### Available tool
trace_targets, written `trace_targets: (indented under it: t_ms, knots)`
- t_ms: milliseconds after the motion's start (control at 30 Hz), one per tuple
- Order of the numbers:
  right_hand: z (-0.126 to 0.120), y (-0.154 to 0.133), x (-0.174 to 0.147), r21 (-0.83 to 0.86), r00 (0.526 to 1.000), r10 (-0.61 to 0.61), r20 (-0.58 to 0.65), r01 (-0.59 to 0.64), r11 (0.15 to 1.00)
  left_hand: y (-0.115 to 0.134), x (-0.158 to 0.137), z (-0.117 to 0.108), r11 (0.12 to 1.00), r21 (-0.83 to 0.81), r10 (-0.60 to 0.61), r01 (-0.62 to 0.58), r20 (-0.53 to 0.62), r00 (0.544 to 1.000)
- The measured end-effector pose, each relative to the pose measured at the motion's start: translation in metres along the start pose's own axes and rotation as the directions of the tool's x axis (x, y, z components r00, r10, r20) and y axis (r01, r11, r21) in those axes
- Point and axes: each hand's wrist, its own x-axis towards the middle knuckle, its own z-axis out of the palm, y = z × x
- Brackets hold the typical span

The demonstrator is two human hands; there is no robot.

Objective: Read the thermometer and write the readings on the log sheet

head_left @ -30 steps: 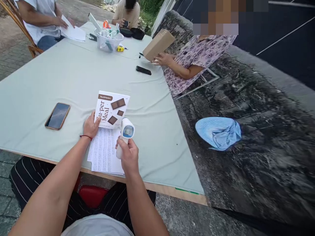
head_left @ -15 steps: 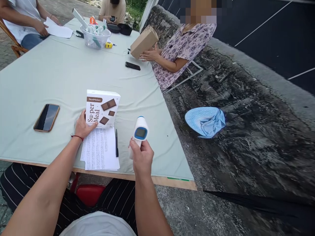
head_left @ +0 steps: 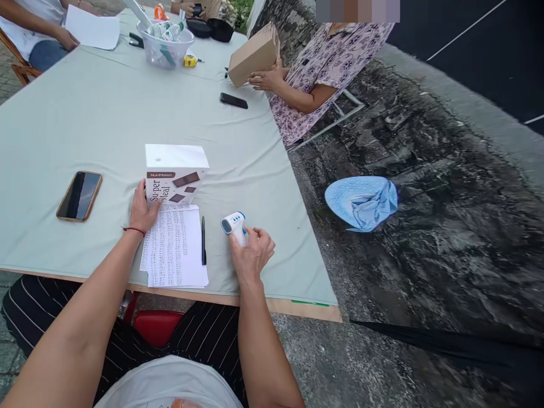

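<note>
My left hand point(head_left: 144, 211) is closed on the left edge of a white and brown Su-per Meal box point(head_left: 181, 184), thumb across its front. The box stands just beyond a stack of printed papers point(head_left: 172, 249), its white top tilted toward me. A black pen point(head_left: 203, 241) lies along the papers' right edge. My right hand point(head_left: 252, 255) is around the handle of a white and blue infrared thermometer point(head_left: 233, 223), low over the cloth. The thermometer leans over, its screen end pointing left; part of its handle is hidden by my hand.
A phone point(head_left: 79, 195) lies to the left on the cloth-covered table point(head_left: 106, 113). Farther off are a black phone point(head_left: 233, 100), a tape measure point(head_left: 190, 60) and a clear basket point(head_left: 164, 54) of bottles. A person on the right holds a cardboard box point(head_left: 254, 56); others sit at the far end.
My right hand has lowered the thermometer and turned it from upright onto its side. The Su-per Meal box has tipped, so more of its top shows. The view has shifted slightly.
</note>
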Motion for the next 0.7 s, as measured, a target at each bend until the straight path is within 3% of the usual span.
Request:
trace_targets:
  t_ms: [67, 167, 333, 433, 533, 700]
  knots:
    - [0.002, -0.012, -0.004, 0.090, 0.996, -0.089, 0.020, 0.087, 0.992, 0.002, -0.001, -0.001, 0.999, 0.033, -0.006, 0.007, -0.002, 1.000]
    - [0.009, -0.033, -0.011, 0.212, 0.966, -0.165, 0.197, 0.123, 0.970, 0.004, -0.001, -0.001, 0.998, 0.062, -0.013, 0.014, -0.003, 1.000]
    - [0.020, -0.054, -0.013, 0.137, 0.924, -0.110, 0.365, 0.063, 0.989, 0.005, -0.002, -0.001, 0.996, 0.076, -0.037, 0.037, 0.009, 0.999]
    - [0.017, -0.051, -0.008, 0.218, 0.911, -0.089, 0.403, -0.001, 0.976, 0.006, -0.002, 0.000, 0.995, 0.081, -0.052, 0.051, 0.007, 0.999]
    - [0.009, -0.043, -0.010, 0.455, 0.907, -0.098, 0.410, -0.111, 0.884, 0.007, -0.002, 0.001, 0.996, 0.076, -0.046, 0.046, -0.002, 0.999]
    - [-0.002, -0.037, -0.035, 0.762, 0.927, -0.101, 0.360, -0.230, 0.606, 0.008, -0.003, 0.003, 0.996, 0.081, -0.039, 0.038, 0.012, 0.999]
